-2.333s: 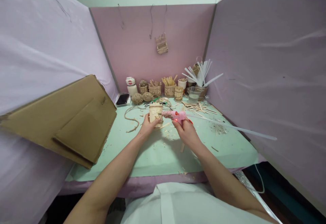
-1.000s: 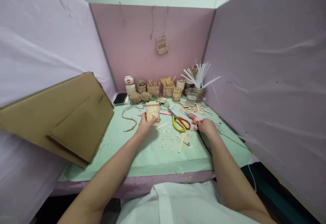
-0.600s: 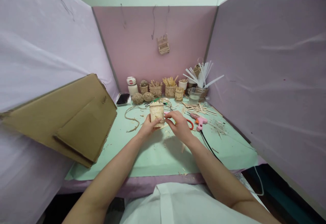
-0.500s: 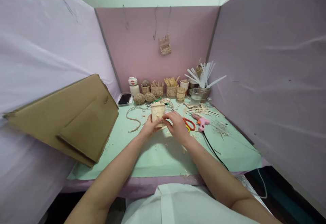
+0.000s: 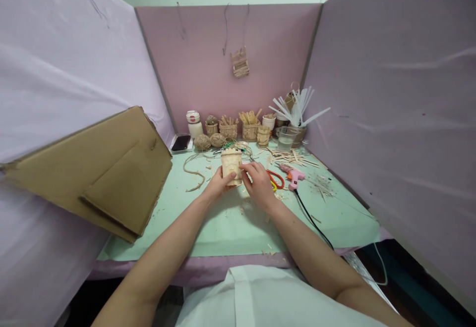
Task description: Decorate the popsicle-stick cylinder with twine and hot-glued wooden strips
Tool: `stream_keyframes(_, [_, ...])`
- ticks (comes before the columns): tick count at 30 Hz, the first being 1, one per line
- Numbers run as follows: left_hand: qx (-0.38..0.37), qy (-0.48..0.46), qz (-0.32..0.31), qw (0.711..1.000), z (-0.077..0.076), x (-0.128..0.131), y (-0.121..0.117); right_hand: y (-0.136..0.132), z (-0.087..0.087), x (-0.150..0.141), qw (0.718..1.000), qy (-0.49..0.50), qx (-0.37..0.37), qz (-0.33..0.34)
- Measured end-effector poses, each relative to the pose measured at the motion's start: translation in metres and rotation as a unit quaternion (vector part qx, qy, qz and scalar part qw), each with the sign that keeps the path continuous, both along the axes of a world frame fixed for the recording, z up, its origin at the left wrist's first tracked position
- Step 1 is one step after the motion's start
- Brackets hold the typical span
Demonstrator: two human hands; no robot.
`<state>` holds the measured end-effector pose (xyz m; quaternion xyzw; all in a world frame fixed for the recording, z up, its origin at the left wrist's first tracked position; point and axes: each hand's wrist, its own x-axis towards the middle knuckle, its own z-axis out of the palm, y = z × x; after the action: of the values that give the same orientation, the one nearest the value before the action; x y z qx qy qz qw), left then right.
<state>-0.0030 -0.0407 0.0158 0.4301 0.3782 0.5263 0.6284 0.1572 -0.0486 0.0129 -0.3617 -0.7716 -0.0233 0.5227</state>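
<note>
A pale, wood-covered cup [image 5: 231, 164] with a notched rim stands roughly upright above the middle of the table. My left hand [image 5: 218, 183] is closed around its lower left side, the thumb lying across the front. At the cup's right side, the fingers of my right hand [image 5: 257, 181] are pinched together against or very near its wall; anything between the fingertips is too small to make out. Red and yellow scissor handles [image 5: 275, 180] lie just right of my right hand. Farther right rests a pink glue gun [image 5: 295, 176] with a black cord.
A cardboard sheet [image 5: 119, 178] leans at the left. Jute balls [image 5: 203, 142], a white bottle [image 5: 194, 125] and baskets of sticks [image 5: 251, 131] line the back. Loose wooden strips [image 5: 293, 157] and a clear cup [image 5: 285, 139] sit at the back right. Twine [image 5: 197, 172] curls left of the cup.
The cup has turned slightly in my left hand, and my right fingertips have shifted a little up and right along its side. The view has tilted slightly.
</note>
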Motion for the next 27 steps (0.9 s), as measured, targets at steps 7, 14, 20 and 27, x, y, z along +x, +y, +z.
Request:
stream_keyframes(7, [0.0, 0.003, -0.008, 1.0, -0.002, -0.001, 0.001, 0.0, -0.003, 0.001, 1.0, 0.012, 0.003, 0.008])
stream_keyframes(14, [-0.004, 0.006, -0.015, 1.0, -0.004, -0.001, 0.002, 0.0, -0.007, 0.0, 0.999, 0.033, 0.037, 0.01])
stream_keyframes(20, [0.004, 0.016, -0.047, 0.999, -0.008, -0.001, 0.004, 0.002, -0.01, 0.002, 0.998, 0.034, 0.043, 0.017])
stream_keyframes(27, [0.006, 0.016, -0.051, 0.999, -0.003, 0.0, 0.0, 0.0, -0.011, 0.002, 0.999, 0.034, 0.031, 0.003])
